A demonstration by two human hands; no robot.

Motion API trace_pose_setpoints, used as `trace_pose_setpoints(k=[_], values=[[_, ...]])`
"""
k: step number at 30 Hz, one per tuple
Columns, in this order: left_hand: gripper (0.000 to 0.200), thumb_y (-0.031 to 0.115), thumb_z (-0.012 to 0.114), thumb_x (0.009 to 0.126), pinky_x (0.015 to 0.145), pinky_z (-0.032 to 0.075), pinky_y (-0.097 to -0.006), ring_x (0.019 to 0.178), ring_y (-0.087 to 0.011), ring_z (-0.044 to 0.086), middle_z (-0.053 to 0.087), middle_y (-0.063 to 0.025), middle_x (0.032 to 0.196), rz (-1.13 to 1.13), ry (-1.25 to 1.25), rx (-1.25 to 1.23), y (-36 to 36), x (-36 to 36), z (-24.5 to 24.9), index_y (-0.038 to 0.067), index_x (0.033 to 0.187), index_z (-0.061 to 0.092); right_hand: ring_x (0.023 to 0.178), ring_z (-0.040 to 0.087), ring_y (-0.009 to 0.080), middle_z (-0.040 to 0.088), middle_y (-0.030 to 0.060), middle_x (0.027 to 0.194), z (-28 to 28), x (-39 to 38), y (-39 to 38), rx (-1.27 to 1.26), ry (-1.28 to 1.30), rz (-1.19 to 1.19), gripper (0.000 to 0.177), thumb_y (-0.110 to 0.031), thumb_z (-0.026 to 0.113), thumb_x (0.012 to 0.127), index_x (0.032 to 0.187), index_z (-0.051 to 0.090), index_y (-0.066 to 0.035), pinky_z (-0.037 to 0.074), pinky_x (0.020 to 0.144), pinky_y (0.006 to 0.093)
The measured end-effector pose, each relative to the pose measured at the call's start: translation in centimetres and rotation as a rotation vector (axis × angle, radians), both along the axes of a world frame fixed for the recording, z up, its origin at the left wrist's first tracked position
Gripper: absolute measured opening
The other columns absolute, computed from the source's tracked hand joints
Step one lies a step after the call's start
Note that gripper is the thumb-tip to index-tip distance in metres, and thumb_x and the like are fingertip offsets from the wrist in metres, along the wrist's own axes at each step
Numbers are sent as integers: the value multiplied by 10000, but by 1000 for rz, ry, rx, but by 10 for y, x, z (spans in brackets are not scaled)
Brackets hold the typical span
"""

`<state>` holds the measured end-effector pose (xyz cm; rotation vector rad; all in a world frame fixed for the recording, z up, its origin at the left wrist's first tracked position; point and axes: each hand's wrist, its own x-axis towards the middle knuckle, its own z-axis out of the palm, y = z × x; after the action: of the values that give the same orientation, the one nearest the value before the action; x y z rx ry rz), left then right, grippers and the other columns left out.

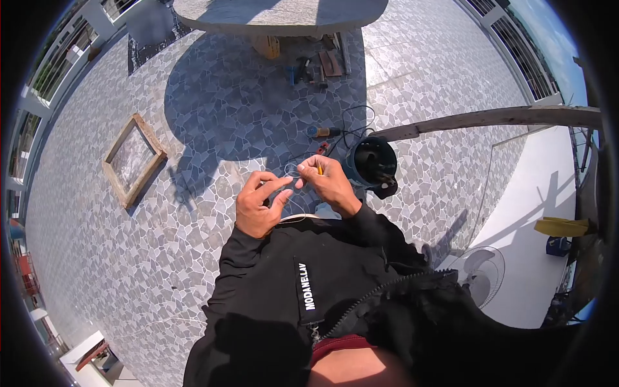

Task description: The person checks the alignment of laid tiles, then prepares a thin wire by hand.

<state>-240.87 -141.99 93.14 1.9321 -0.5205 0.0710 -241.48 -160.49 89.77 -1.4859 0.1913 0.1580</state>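
Both hands are raised in front of my torso, close together. My right hand (327,184) pinches a thin looped wire or string (290,169) between thumb and forefinger, and a small yellow item (320,168) is tucked among its fingers. Just to its left, my left hand (261,203) has its thumb and fingers curved with a gap between them, near the loose strand. Whether that hand grips part of the strand is too small to tell. The strand hangs down past the left hand toward my waist.
A dark bucket (374,162) stands beyond my right hand, beside a power tool (322,131) with a cable. A wooden frame (134,161) lies on the tiled floor at left. Tools (330,63) lie under a table (284,18). A fan (480,277) and wooden beam (490,118) are at right.
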Motion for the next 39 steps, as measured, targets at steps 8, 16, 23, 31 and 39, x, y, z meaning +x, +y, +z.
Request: trace_pose_setpoints(k=[8, 16, 23, 31, 39], values=[[240, 98, 597, 807, 636, 511, -320, 692, -228, 661, 698, -127, 806, -331, 401, 225, 27, -3, -47, 88, 1010, 724, 468, 353, 18, 461, -31, 586, 1, 7, -44, 132, -56, -456, 224, -261, 541, 982, 916, 535, -47, 259, 414, 175], [290, 325, 695, 786, 774, 527, -377, 833, -319, 683, 704, -176, 869, -615, 764, 750, 68, -77, -229, 87, 945, 742, 717, 630, 392, 629, 180, 710, -196, -167, -69, -701, -28, 561, 198, -207, 528, 917, 1007, 482, -37, 458, 630, 475], [225, 293, 665, 775, 749, 529, -385, 812, -316, 680, 703, -138, 815, -347, 1007, 780, 12, -186, -236, 74, 795, 715, 663, 621, 377, 601, 156, 689, -214, -191, -114, -665, 84, 866, 194, -165, 597, 879, 1009, 495, -64, 468, 592, 463], [220, 239, 606, 843, 664, 512, -373, 688, -247, 656, 666, -120, 714, -265, 1406, 478, -32, -264, -158, 33, 843, 685, 824, 617, 428, 628, 235, 865, -187, -215, -174, -365, 599, 1009, 253, -259, 502, 947, 1020, 530, -19, 477, 694, 492], [215, 237, 658, 883, 585, 472, -264, 594, -104, 593, 665, -39, 704, -440, 1640, 182, -27, -250, -219, 29, 898, 710, 761, 653, 285, 643, 184, 864, -236, -295, -201, -501, -141, 1166, 250, -240, 458, 970, 997, 501, 6, 515, 669, 367]])
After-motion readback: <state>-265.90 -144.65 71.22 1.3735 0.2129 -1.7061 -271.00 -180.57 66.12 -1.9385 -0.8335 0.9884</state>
